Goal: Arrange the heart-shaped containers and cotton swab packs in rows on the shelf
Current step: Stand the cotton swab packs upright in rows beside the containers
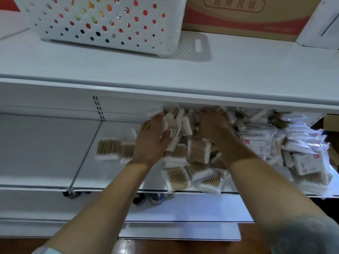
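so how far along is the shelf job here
Early. Done: two swab packs lie flat side by side at the shelf's left. In hand: the left hand and right hand dig into the jumbled pile. Left: most packs still need rows. No heart-shaped containers visible.

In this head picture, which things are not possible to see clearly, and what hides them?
- Back of the swab pile, head view: hidden under the upper shelf.
- Fingers of the right hand: buried in the packs, so the hold cannot be told.
- Fingers of the left hand: tips hidden among the packs.
- Pack labels: blurred, too small to read.
- Heart-shaped containers: none can be made out.
- Cardboard box: cut off by the top edge.
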Demonstrator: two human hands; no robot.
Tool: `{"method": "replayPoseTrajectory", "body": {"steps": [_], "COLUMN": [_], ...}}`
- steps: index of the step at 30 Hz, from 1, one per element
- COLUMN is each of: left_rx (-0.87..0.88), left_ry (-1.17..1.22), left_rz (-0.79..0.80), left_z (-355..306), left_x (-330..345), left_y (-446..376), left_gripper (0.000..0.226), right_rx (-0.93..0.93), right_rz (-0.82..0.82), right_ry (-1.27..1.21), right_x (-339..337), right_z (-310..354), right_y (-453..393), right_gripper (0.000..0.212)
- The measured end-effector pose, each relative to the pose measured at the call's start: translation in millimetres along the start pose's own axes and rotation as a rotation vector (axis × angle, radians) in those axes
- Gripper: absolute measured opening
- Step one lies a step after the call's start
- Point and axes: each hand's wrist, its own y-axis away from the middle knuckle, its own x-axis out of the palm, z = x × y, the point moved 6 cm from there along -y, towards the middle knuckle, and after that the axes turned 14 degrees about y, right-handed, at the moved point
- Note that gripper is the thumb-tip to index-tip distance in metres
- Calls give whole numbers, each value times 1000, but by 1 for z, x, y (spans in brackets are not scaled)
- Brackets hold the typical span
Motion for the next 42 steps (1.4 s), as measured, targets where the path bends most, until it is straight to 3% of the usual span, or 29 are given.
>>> {"method": "replayPoseTrajectory", "body": {"steps": [4, 10, 18, 25, 32, 36, 40, 42], "left_rx": [-20, -53, -83, -79, -71, -50, -33, -57], "left_ry": [10, 0, 18, 60, 50, 37, 35, 51], "left_rz": [12, 4, 24, -19, -24, -15, -10, -24], "left_z": [1, 4, 8, 8, 11, 10, 10, 10], "left_x": [0, -3, -2, -8, -8, -6, -3, -4], "left_y": [2, 3, 8, 11, 13, 10, 7, 6], "left_gripper": [49, 47, 54, 54, 53, 50, 55, 64], "right_rx": [-70, 48, 133, 165, 108, 199, 373, 506], "right_rz": [120, 199, 72, 109, -78, -238, -443, -440], "right_ry": [-7, -77, -209, -121, -68, -276, -725, -946], "right_x": [10, 28, 25, 24, 13, 2, -13, -15], "right_z": [7, 3, 7, 6, 6, -17, -41, -47], "right_y": [-14, -21, -13, -14, -10, 0, 38, 59], "right_gripper": [49, 63, 53, 50, 48, 44, 42, 40]}}
